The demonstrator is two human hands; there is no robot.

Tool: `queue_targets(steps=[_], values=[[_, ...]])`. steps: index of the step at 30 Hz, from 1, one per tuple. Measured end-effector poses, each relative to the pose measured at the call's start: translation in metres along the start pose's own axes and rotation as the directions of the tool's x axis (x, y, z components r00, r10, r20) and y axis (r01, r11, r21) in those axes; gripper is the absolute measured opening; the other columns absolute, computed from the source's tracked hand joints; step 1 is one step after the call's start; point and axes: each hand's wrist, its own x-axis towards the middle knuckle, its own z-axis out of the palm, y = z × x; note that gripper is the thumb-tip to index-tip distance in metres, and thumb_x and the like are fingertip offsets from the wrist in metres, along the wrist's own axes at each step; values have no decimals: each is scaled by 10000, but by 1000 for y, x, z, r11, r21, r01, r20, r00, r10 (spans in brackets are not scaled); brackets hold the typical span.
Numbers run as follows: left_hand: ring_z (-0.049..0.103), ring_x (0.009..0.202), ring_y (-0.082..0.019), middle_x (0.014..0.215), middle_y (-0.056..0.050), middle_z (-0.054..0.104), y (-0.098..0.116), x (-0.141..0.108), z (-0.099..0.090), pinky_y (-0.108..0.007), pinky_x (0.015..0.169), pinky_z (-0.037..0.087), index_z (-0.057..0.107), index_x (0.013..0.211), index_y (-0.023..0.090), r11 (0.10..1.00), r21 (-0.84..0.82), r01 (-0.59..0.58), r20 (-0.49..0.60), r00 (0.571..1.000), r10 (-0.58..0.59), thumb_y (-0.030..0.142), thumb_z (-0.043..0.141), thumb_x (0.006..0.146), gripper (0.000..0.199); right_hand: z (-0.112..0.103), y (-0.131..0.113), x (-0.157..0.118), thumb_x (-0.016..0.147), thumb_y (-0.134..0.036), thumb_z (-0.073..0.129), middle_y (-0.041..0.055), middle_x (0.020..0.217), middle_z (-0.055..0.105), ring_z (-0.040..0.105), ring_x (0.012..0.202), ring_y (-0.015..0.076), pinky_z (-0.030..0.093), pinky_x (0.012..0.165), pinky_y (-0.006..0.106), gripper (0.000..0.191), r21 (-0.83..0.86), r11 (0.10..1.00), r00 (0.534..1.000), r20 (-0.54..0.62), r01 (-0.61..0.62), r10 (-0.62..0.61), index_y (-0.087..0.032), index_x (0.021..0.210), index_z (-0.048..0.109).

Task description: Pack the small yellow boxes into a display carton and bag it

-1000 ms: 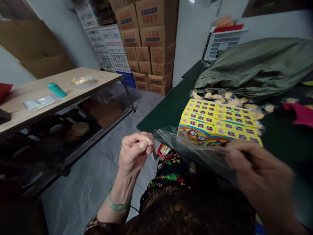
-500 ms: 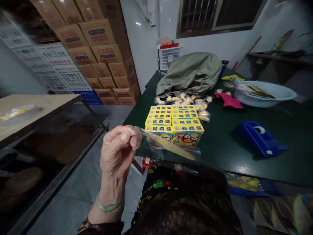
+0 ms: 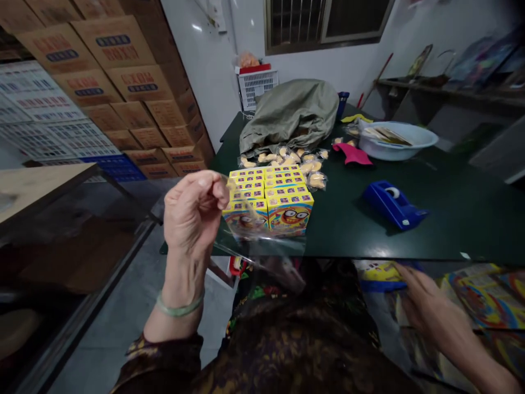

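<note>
My left hand (image 3: pixel 196 210), with a green bangle at its wrist, pinches the corner of a clear plastic bag (image 3: pixel 279 251). The bag hangs to the right, in front of two rows of yellow cartoon boxes (image 3: pixel 290 214) on the dark green table (image 3: pixel 340 235). At the lower right, below the table edge, my right hand (image 3: pixel 430 301) is blurred by motion. It is nearest to a blue and yellow package (image 3: pixel 377 273) and some colourful printed boxes (image 3: pixel 484 295); whether it holds anything is unclear.
Wrapped yellow pieces (image 3: pixel 315 179) lie behind the boxes, before a grey-green cloth sack (image 3: pixel 291 115). To the right are a blue tape dispenser (image 3: pixel 391 205), a pink piece (image 3: pixel 353 154) and a pale blue basin (image 3: pixel 418 143). Another table (image 3: pixel 41 191) stands left.
My right hand has come into view at the lower right. The view has turned rightward. My left hand still pinches the bag, which now hangs lower and more spread.
</note>
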Motion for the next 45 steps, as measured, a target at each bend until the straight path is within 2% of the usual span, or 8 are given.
queue_targets(steps=[3,6,11,15,19,25,32,45], values=[[479,450,-76,514,11,546,-5,3,2,-201,427,350,673,629,131,999,2,-33,-32,999,34,164,658,679,62,21,-53,29,831,-330,582,172,1268,522,548,1140,343,509,909,518,807,101,969,974,3,225,-227,-247,1513,159],[488,452,-78,519,10,557,-9,6,5,-203,428,353,668,641,126,1000,-3,-15,-69,998,15,129,612,697,80,46,-115,52,775,-478,661,241,1318,471,482,1208,373,483,930,550,1000,228,912,939,-112,342,-325,-114,1512,91],[505,468,-72,525,15,566,-9,8,11,-193,440,364,670,665,130,1000,14,-20,-73,997,21,153,622,697,62,50,-162,85,731,-536,693,205,1239,558,552,1129,347,486,896,542,948,510,843,962,-270,172,-33,-146,1467,239],[509,472,-70,527,19,568,-4,13,13,-188,444,367,670,663,134,998,42,-49,-70,996,52,193,660,660,60,23,-158,132,779,-333,682,49,845,686,661,805,197,547,769,374,521,818,575,963,-132,-27,233,-172,1243,509],[505,474,-67,532,23,564,4,23,15,-183,438,360,664,653,142,996,63,-64,-71,995,69,213,669,639,73,1,-150,183,760,-264,685,-5,657,650,621,590,125,524,580,261,112,926,377,974,-50,-39,222,-184,827,646],[435,443,-56,486,41,509,7,48,15,-179,410,315,656,630,155,982,152,-109,-123,984,128,175,631,653,39,-5,-147,247,726,-223,682,-33,554,602,555,508,84,460,507,215,81,939,335,983,-130,80,130,-175,683,633],[506,561,-59,668,13,631,-2,89,10,-170,462,347,644,581,160,930,274,-245,-168,940,297,124,666,640,72,23,-138,316,713,-318,699,-41,550,585,541,497,71,408,464,185,184,954,299,995,-22,-8,97,-167,685,597],[584,548,-92,623,-28,649,-41,164,-22,-205,527,505,638,597,128,982,187,-5,-121,992,28,110,734,607,99,101,-130,370,692,-323,698,-21,570,604,587,536,76,411,474,159,196,933,247,965,256,-263,63,-156,669,597]])
